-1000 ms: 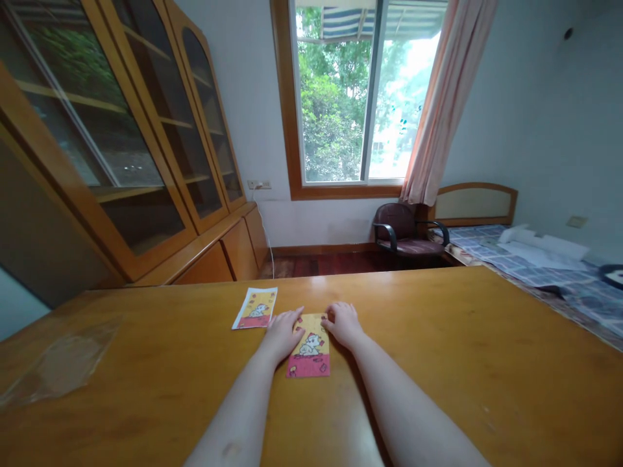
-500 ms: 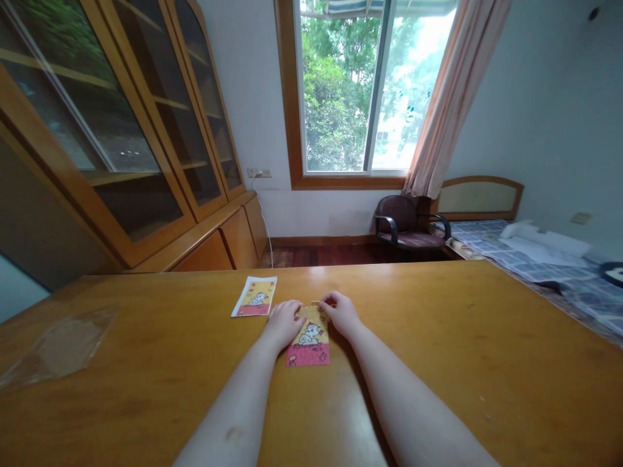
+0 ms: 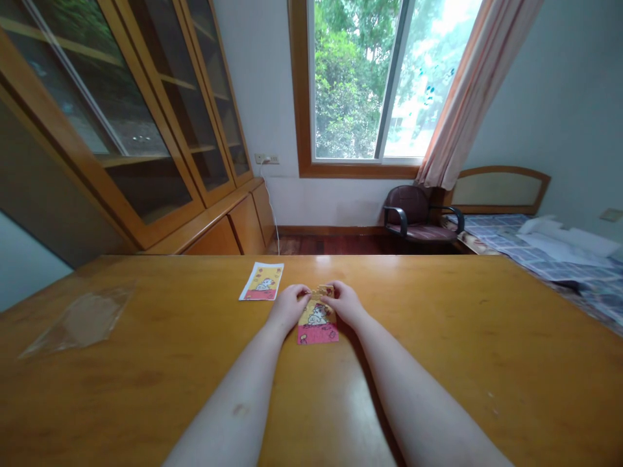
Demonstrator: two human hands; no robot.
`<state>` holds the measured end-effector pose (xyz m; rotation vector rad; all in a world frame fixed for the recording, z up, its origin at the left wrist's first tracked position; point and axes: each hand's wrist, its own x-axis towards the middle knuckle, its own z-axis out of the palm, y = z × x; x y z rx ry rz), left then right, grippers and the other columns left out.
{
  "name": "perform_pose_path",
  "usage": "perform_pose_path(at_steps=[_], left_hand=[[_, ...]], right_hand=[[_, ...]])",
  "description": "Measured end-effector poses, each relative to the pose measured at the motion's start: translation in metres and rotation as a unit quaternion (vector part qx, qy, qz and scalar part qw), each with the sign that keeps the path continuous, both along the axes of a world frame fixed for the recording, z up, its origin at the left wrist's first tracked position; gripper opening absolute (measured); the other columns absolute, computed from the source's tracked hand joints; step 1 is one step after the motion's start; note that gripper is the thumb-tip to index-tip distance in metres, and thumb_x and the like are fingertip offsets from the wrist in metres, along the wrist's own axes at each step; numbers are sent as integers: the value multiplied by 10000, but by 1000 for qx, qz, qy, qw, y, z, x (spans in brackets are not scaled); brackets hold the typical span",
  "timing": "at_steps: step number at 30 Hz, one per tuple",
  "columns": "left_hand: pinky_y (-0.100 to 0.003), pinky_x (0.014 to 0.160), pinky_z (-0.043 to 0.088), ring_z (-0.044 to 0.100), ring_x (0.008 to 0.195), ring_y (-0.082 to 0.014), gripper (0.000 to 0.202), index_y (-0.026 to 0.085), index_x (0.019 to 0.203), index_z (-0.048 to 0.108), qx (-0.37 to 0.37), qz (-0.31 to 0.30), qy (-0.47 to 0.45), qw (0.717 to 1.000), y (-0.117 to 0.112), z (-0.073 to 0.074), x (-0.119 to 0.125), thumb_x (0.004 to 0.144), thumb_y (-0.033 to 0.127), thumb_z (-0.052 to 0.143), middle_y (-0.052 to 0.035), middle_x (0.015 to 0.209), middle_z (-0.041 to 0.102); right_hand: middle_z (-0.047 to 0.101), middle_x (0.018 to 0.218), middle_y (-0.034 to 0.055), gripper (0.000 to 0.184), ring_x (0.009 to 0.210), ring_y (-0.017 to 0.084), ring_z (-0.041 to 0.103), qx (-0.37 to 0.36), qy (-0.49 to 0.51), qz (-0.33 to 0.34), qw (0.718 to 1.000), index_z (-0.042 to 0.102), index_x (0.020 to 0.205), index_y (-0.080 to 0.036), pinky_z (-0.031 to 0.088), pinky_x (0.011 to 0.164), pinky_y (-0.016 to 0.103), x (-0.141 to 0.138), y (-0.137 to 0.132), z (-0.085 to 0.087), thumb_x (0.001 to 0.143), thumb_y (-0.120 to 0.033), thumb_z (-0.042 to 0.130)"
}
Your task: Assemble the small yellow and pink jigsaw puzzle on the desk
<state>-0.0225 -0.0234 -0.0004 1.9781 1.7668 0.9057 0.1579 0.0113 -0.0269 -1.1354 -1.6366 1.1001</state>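
A jigsaw puzzle [image 3: 318, 332], yellow above and pink below with a white cartoon animal, lies on the wooden table. Its upper edge is uneven, with the notched outlines of pieces showing. My left hand [image 3: 291, 306] is at its upper left, thumb and forefinger pinched together; what is between them is too small to make out. At the upper right corner, my right hand [image 3: 346, 303] has its thumb and forefinger closed on the puzzle's edge. Left of the puzzle lies a white-bordered picture card [image 3: 263, 283] with the same design.
A crumpled clear plastic bag [image 3: 80, 321] lies on the left of the table [image 3: 438, 363]. Beyond the far edge are a glass-fronted cabinet [image 3: 209, 201], a dark armchair [image 3: 413, 214] and a bed [image 3: 511, 233] at the right.
The view has tilted slightly down and turned left. My left hand has drawn back from lying over the puzzle's left side to a pinch at its upper left. My right thumb now rests lower on the puzzle.
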Motion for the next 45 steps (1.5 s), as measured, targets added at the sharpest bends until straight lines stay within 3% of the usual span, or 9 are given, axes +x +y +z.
perform_pose_path(at_steps=[6,12,31,38,45], left_hand=[[-333,836,520,647,928,-216,175,200,904,695,6,-8,-12,1000,-1,0,4,848,270,544,-56,957,716],[-342,917,498,645,995,-219,248,192,1053,687,7,-38,-20,999,0,-3,6,843,246,565,-63,1058,716],[-328,890,501,650,941,-209,156,198,913,714,18,-33,-42,998,-3,4,10,837,230,581,-44,960,723],[-323,871,510,644,924,-206,154,193,909,702,54,-14,-61,997,-5,7,9,853,241,567,-51,937,711],[-350,889,510,634,938,-204,176,196,918,688,108,-47,-90,989,-4,4,9,876,244,524,-53,950,697]], right_hand=[[672,728,-3,159,682,150,589,-17,-27,-14,999,680,834,-169,473,664,263,0,-1,1,692,-240,671],[639,682,-18,181,649,140,559,-9,-34,-21,999,689,824,-170,432,611,242,1,-1,0,727,-308,625],[660,704,7,189,700,166,579,12,-89,-35,995,679,775,-184,428,662,270,0,-2,5,795,-341,574],[708,842,27,240,764,169,625,17,-18,5,1000,687,926,-174,492,722,287,0,-3,4,719,-293,662],[716,871,34,222,837,180,644,89,32,-67,993,703,845,-193,515,835,335,1,-4,7,728,-190,514]])
